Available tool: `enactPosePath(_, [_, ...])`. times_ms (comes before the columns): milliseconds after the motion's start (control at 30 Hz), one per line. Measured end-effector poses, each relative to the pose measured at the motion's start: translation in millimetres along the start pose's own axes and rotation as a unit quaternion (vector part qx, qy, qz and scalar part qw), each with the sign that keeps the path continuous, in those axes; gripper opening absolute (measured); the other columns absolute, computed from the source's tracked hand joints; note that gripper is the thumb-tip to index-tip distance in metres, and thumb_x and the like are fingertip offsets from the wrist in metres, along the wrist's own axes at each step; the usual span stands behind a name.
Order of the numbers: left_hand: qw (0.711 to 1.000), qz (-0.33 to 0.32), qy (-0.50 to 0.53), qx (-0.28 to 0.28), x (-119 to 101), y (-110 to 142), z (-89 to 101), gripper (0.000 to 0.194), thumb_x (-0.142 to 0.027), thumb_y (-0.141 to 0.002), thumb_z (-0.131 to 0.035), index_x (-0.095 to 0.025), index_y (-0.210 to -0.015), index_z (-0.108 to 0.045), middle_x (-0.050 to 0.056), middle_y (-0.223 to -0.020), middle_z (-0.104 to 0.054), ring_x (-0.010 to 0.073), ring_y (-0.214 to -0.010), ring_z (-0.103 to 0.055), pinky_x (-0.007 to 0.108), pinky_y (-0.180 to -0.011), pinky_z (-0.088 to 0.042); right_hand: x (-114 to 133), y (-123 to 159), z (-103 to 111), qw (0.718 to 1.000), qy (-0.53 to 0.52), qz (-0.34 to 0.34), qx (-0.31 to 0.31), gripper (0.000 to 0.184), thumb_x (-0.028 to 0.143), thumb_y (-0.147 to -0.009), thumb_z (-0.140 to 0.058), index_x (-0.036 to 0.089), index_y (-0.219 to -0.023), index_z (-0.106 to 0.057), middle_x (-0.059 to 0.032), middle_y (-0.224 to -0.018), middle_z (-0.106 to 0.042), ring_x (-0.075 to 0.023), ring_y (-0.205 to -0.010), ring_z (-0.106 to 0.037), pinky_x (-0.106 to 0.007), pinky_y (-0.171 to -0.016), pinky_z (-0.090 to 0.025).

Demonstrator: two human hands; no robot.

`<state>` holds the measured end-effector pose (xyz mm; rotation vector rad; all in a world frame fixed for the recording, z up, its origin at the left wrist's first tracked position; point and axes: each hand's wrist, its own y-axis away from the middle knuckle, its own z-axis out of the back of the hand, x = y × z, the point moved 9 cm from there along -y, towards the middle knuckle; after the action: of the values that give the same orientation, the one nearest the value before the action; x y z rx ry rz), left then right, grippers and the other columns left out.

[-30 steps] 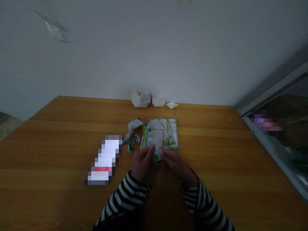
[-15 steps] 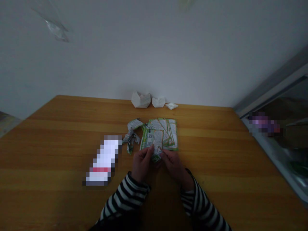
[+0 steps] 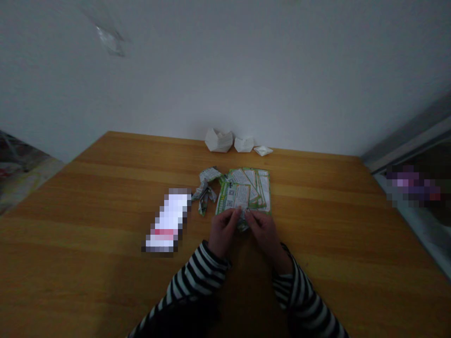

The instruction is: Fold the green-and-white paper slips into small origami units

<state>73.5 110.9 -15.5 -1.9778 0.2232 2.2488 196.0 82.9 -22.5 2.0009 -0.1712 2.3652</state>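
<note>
Both hands meet at the near edge of a spread of printed paper sheets (image 3: 262, 185) with green borders. My left hand (image 3: 224, 230) is closed, thumb and fingers pinching a small folded piece of printed paper (image 3: 243, 225). From the other side my right hand (image 3: 263, 231) pinches the same piece, its fingertips nearly touching the left ones. Most of that piece is hidden by the fingers. Left of the sheets lie crumpled, folded shapes of printed paper (image 3: 205, 188).
A phone (image 3: 168, 220) with a lit, blurred screen lies left on the wooden table (image 3: 317, 206). Along the wall stand two white folded paper shapes (image 3: 219, 142) and a small white paper boat (image 3: 263, 150). A shelf (image 3: 416, 225) with blurred items borders the right side.
The view has shifted, so everything sits further right. My hands have drawn closer together, and less of the folded paper shows between them.
</note>
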Motion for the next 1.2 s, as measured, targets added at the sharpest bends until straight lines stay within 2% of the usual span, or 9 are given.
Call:
enactPosePath(167, [0.999,0.011,0.027,0.025,-0.1,-0.8,-4.5,0.033,-0.044,-0.080,-0.061,-0.014,-0.078,-0.071,0.004,-0.073,-0.068,0.0164,-0.070,-0.059,0.025,-0.067,-0.048,3.9,0.4,0.3,0.999,0.027,0.019,0.007,0.037,0.041,-0.088,-0.049,0.018,-0.060,-0.052,0.0017,-0.057,-0.046,-0.0133,-0.057,-0.041,-0.024,-0.053,-0.035])
enactPosePath(333, [0.999,0.027,0.023,0.014,3.2,0.3,-0.1,0.043,-0.051,-0.081,-0.055,-0.012,-0.064,-0.064,-0.002,-0.054,-0.051,0.0103,-0.054,-0.045,0.021,-0.051,-0.039,3.3,0.4,-6.3,0.999,-0.010,-0.002,0.051,0.036,0.048,-0.087,-0.050,0.018,-0.069,-0.059,-0.0013,-0.065,-0.058,-0.0164,-0.063,-0.050,-0.026,-0.060,-0.044])
enactPosePath(533, [1.000,-0.001,-0.007,0.000,5.2,1.0,2.2,0.044,-0.049,-0.085,-0.050,-0.014,-0.059,-0.055,-0.003,-0.054,-0.041,0.0094,-0.053,-0.037,0.021,-0.048,-0.032,-1.9,1.5,-10.2,0.998,-0.021,-0.012,0.066,0.037,0.049,-0.088,-0.046,0.018,-0.073,-0.059,-0.0017,-0.068,-0.059,-0.0172,-0.065,-0.053,-0.028,-0.064,-0.047])
enactPosePath(667, [1.000,-0.010,-0.029,0.000,7.1,-0.3,1.9,0.044,-0.048,-0.089,-0.044,-0.015,-0.062,-0.057,-0.003,-0.056,-0.048,0.0108,-0.053,-0.044,0.022,-0.051,-0.037,-6.8,1.3,-6.2,0.999,0.007,-0.013,0.040,0.040,0.049,-0.089,-0.046,0.017,-0.068,-0.056,-0.0010,-0.064,-0.056,-0.0153,-0.062,-0.051,-0.026,-0.061,-0.045])
enactPosePath(767, [0.999,-0.035,-0.012,0.001,-0.2,-1.0,2.1,0.032,-0.040,-0.091,-0.044,-0.015,-0.091,-0.065,0.002,-0.075,-0.065,0.0146,-0.071,-0.059,0.024,-0.067,-0.046,-5.3,0.4,-3.2,0.999,0.004,-0.014,0.029,0.038,0.048,-0.089,-0.047,0.018,-0.070,-0.058,-0.0012,-0.064,-0.057,-0.0160,-0.062,-0.052,-0.026,-0.059,-0.045])
enactPosePath(833, [0.998,-0.057,0.019,0.010,-5.8,-0.7,0.8,0.028,-0.035,-0.090,-0.049,-0.017,-0.109,-0.060,0.006,-0.095,-0.070,0.0173,-0.088,-0.063,0.028,-0.079,-0.048,-3.4,-0.5,-3.0,0.999,-0.002,-0.014,0.036,0.036,0.047,-0.089,-0.047,0.018,-0.072,-0.060,-0.0012,-0.064,-0.058,-0.0174,-0.063,-0.054,-0.027,-0.059,-0.046])
enactPosePath(933, [0.997,-0.069,0.039,0.019,-7.0,-0.4,0.1,0.022,-0.031,-0.084,-0.060,-0.017,-0.100,-0.064,0.010,-0.107,-0.070,0.0204,-0.098,-0.064,0.032,-0.087,-0.048,-2.6,-0.8,-6.3,0.998,-0.006,-0.013,0.065,0.035,0.045,-0.089,-0.046,0.018,-0.073,-0.062,-0.0019,-0.066,-0.061,-0.0184,-0.067,-0.057,-0.027,-0.060,-0.047])
enactPosePath(1067, [0.998,-0.044,0.041,-0.006,2.9,-2.5,5.5,0.018,-0.030,-0.078,-0.067,-0.015,-0.088,-0.066,0.011,-0.097,-0.072,0.0217,-0.091,-0.067,0.034,-0.084,-0.051,-0.4,1.7,-13.5,0.994,0.008,0.009,0.105,0.024,0.037,-0.085,-0.055,0.017,-0.089,-0.067,-0.0035,-0.080,-0.067,-0.0190,-0.074,-0.059,-0.029,-0.068,-0.047])
enactPosePath(1200, [0.997,-0.038,0.062,-0.024,6.8,-4.2,9.3,0.016,-0.028,-0.076,-0.069,-0.015,-0.084,-0.065,0.009,-0.092,-0.073,0.0208,-0.089,-0.067,0.033,-0.081,-0.052,-3.1,4.1,-18.9,0.992,0.010,0.002,0.129,0.024,0.029,-0.078,-0.064,0.017,-0.099,-0.066,-0.0031,-0.084,-0.068,-0.0186,-0.074,-0.060,-0.029,-0.067,-0.048])
